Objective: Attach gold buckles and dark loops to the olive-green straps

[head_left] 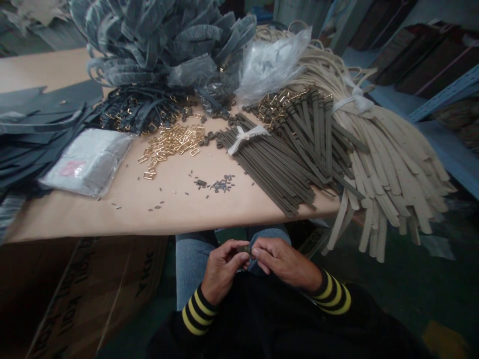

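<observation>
**Small dark piece [244,249] getting pinched from both sides**

So the left hand [223,269] is pinching its left end, and the right hand [284,262] is gripping the right end, so neither's sitting nearer. Its long axis is running roughly sideways between them; exact shape's too small to tell. Both hands are hovering over the jeans [192,259], just short of the tan table [179,214]. Beyond them, little dark bits [223,185] are lying scattered, a tied strap bundle [271,169] is sitting ahead of the right hand, and cardboard boxes [93,279] are standing off left.
</observation>
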`<state>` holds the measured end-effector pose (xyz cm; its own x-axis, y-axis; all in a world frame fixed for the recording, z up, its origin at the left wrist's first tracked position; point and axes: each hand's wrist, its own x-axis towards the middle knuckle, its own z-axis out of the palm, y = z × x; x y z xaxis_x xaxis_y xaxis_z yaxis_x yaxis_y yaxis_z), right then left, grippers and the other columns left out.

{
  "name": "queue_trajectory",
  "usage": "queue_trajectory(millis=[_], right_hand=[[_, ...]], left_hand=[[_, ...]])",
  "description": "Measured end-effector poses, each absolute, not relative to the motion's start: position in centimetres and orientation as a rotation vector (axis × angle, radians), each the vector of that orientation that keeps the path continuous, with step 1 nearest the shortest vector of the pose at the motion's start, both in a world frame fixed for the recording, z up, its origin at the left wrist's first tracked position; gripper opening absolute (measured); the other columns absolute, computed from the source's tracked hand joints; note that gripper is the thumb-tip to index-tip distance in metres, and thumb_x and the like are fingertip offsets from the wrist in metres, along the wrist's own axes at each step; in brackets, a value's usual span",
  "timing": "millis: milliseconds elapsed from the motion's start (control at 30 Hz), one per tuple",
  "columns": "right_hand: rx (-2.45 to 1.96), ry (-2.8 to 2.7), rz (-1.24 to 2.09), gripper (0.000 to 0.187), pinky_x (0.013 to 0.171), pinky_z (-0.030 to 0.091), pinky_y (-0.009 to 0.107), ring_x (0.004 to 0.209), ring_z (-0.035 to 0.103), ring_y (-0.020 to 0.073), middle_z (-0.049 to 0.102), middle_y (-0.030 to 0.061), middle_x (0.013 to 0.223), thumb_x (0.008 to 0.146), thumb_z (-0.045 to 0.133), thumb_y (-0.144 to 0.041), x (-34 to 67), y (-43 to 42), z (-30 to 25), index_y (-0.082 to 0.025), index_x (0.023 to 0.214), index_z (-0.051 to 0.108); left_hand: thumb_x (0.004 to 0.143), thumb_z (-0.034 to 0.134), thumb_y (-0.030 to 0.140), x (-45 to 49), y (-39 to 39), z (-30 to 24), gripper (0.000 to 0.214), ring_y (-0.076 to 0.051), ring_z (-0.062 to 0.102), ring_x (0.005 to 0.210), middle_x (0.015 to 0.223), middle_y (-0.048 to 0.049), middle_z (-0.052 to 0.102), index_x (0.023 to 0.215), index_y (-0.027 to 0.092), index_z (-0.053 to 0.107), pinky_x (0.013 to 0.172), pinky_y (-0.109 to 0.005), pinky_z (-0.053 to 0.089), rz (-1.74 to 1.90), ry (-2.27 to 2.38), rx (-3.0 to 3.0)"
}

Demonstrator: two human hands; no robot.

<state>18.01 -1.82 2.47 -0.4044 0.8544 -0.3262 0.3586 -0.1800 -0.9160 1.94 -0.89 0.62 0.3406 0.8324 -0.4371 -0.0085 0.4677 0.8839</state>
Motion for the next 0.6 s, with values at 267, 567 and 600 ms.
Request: queue_trajectory(millis=[267, 567, 600], right_hand=[[-1.428, -1.596, 1.600, 0.023, 0.054, 0.033, 0.022, 0.049, 0.043, 0.0096, 0.044, -0.0048, 0.051, 0.085, 0.031, -0.033, 16.7, -1.9, 1.8, -0.017, 0.071, 0.039], [-1.448, -1.586, 1.749, 0.024, 0.052, 0.036, 0.020, 0.051, 0.046, 0.0092, 0.048, -0.0025, 0.059, 0.084, 0.030, -0.037, 16.0, -0.6, 1.7, -0.018, 0.073, 0.040], [-1.457, -1.587, 1.778, 0.023, 0.049, 0.036, 0.020, 0.048, 0.044, 0.0086, 0.049, -0.0025, 0.060, 0.083, 0.030, -0.037, 16.1, -0.4, 1.7, -0.018, 0.073, 0.039]], left_hand=[[0.070, 0.055, 0.040, 2.0, -1.2, -0.3, 0.027, -0.005, 0.041, 0.038, 0.046, 0.0075, 0.045, 0.072, 0.016, 0.044, 0.041, -0.018, 0.036, 0.740, 1.162, 0.872], [0.072, 0.045, 0.052, 1.9, -0.3, -0.5, 0.039, -0.005, 0.038, 0.041, 0.049, 0.0037, 0.044, 0.064, 0.014, 0.043, 0.042, -0.018, 0.032, 0.656, 1.205, 1.008], [0.073, 0.044, 0.052, 1.8, 0.0, -0.5, 0.038, -0.005, 0.038, 0.041, 0.049, 0.0038, 0.043, 0.063, 0.015, 0.042, 0.043, -0.019, 0.033, 0.665, 1.216, 1.020]])
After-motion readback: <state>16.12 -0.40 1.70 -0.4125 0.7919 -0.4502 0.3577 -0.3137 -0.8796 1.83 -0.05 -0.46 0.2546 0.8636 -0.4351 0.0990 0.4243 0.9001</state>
